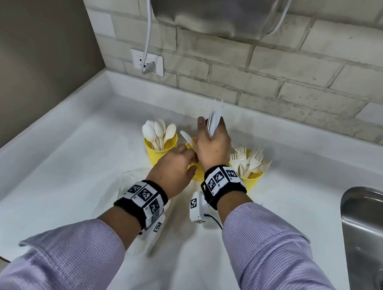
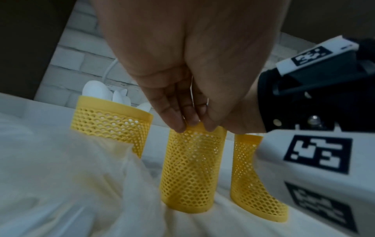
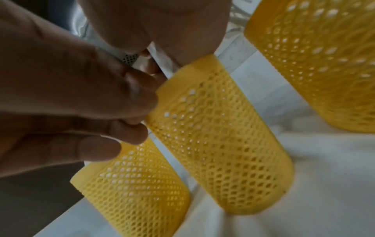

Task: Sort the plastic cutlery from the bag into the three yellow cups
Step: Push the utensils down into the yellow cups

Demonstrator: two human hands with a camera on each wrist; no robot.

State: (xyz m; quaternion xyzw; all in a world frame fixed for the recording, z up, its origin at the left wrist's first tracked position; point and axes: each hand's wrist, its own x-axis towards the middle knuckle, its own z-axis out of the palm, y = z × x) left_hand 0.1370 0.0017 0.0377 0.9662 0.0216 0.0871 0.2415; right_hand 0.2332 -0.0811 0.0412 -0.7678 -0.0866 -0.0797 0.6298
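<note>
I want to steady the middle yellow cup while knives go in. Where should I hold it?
Pinch the middle cup at its solid top rim, from above on the near side, as the left hand does; the mesh wall probably flexes.

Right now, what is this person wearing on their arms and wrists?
Both arms have lilac, finely checked sleeves pushed up the forearm. Each wrist carries a black band set with white tiles bearing black square codes. A white camera box hangs under each wrist, with a thin black cable. The hands are bare.
</note>
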